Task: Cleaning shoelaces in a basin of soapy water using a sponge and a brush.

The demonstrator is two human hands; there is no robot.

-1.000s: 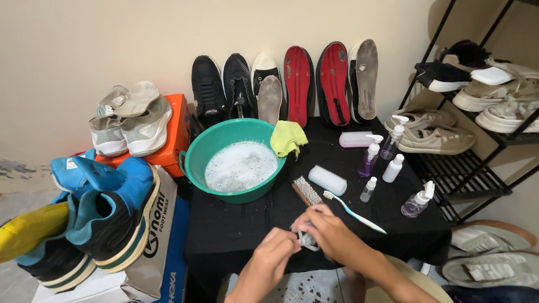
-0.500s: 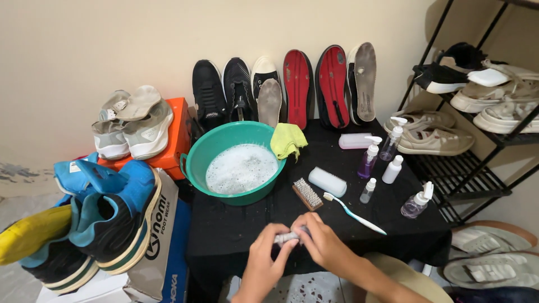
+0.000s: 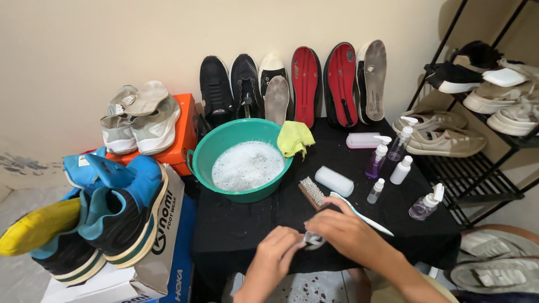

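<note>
My left hand (image 3: 275,253) and my right hand (image 3: 343,231) meet at the near edge of a black-covered table (image 3: 236,230). Between them they pinch a small pale crumpled thing (image 3: 313,241); what it is I cannot tell. My right hand lies over it from the right, and my left fingers grip it from the left. Just beyond my right hand lie a wooden-backed bristle brush (image 3: 310,192) and a white and teal toothbrush (image 3: 362,214). A green basin (image 3: 197,161) of soapy water stands farther back, with a yellow cloth (image 3: 295,138) over its rim.
Several small spray bottles (image 3: 401,168) and a white block (image 3: 333,180) stand on the right. Shoes and insoles (image 3: 306,84) lean on the back wall. Blue sneakers (image 3: 112,207) sit on boxes at left. A black shoe rack (image 3: 477,140) stands at right.
My hands slid a little left along the table edge, then back right, still holding the pale thing. Nothing else on the table has moved.
</note>
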